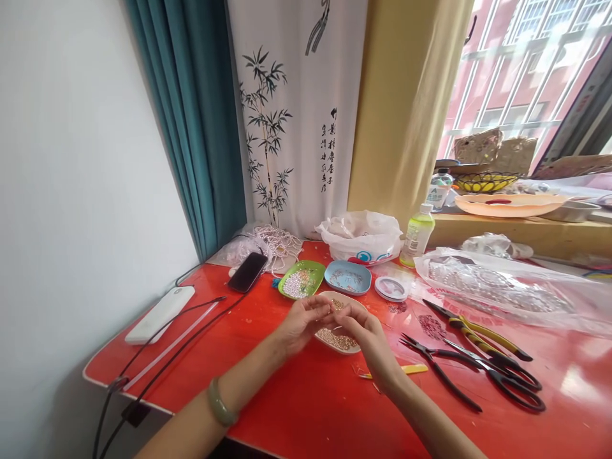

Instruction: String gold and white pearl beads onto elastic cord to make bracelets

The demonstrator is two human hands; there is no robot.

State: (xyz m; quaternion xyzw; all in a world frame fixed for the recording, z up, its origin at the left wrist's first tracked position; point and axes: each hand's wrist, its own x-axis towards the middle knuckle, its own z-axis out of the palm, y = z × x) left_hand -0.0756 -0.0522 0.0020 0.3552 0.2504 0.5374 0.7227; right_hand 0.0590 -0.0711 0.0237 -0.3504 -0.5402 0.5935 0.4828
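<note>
Both my hands meet over a white dish (357,349) of gold-coloured beads (337,339). The fingers of my left hand (306,322) are pinched together, and what they hold is too small to make out. Close beside it, my right hand (361,325) is also pinched, its fingertips nearly touching the left ones; anything between them is hidden or tiny. Just behind the hands are a green dish (315,271) with pale and orange beads and a blue dish (348,279) with small pieces in it. A yellow-handled tool (415,369) lies beside my right wrist.
On the red table (268,395), pliers (440,366), yellow-black pliers (492,338) and scissors (507,376) lie right. Dark red beads (433,326) sit near them. A phone (247,272), power bank (160,314) and cables are left; a bottle (417,236) and plastic bags (361,239) stand behind.
</note>
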